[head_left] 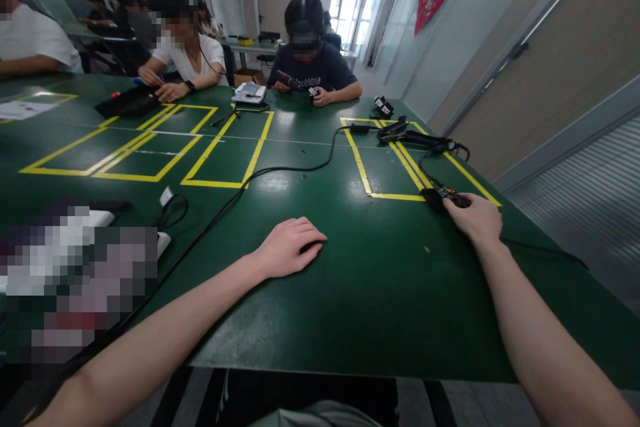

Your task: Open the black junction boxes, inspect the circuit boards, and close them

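At the near edge of the green counter, a part of the person's clothing was seen below. The left hand lay on the counter, its fingers bent and near to each other; a dark patch showed between thumb and forefinger, and I could not tell if it was an object or only shadow. To the left of these fingers there were pixelated items, which could not be recognised, and behind them a white tag.

The right hand was farther forward, and its fingers were gripping the end of a black device with small parts on it, low at the counter. A thin cable went away to the right of this hand.

A long black cable passed to the left of the left fingers, then curved in front of them, crossing yellow tape. It ended at a black harness, which lay beyond the right fingers and covered part of the tape there. Behind it stood a black-and-white block.

Farther than both hands, there were a white box, a person in a dark shirt, and, more to the left, a person in a white shirt with hands at a black tray.
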A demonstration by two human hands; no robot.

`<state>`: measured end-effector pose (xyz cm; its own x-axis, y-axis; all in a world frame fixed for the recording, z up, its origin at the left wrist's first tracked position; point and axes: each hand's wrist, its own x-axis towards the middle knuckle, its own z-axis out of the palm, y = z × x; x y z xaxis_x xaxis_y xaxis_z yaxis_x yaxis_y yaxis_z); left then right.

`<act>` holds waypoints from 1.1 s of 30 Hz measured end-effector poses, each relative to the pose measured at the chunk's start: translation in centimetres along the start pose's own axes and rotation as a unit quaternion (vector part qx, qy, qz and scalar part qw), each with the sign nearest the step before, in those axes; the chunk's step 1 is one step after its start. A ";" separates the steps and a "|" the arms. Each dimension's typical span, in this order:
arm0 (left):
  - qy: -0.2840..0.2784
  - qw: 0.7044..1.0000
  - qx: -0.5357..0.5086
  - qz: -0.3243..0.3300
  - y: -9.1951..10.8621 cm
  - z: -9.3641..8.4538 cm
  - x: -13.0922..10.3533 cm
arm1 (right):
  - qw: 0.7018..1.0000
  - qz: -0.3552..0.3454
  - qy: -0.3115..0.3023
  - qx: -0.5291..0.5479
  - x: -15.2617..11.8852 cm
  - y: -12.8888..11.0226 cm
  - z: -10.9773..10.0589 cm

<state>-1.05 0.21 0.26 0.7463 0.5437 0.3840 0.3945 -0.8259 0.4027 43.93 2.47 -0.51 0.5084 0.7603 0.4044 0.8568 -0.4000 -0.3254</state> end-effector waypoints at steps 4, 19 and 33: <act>0.002 1.000 -0.004 -0.004 0.0 0.1 0.0 | 0.996 -0.064 -0.053 0.032 -3.1 -5.1 0.5; -0.033 0.999 0.003 0.019 0.2 -0.4 0.0 | 0.743 -0.530 -0.285 0.292 -14.1 -15.4 -2.0; -0.037 0.999 -0.023 -0.004 0.7 0.1 -0.3 | 0.742 -0.536 -0.239 0.325 -13.6 -15.5 -2.1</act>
<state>-0.94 -0.58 0.34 0.7819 0.5357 0.3187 0.3762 -0.8132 0.4441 23.89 -2.76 0.79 -0.6562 0.6201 0.4300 0.4456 0.7783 -0.4423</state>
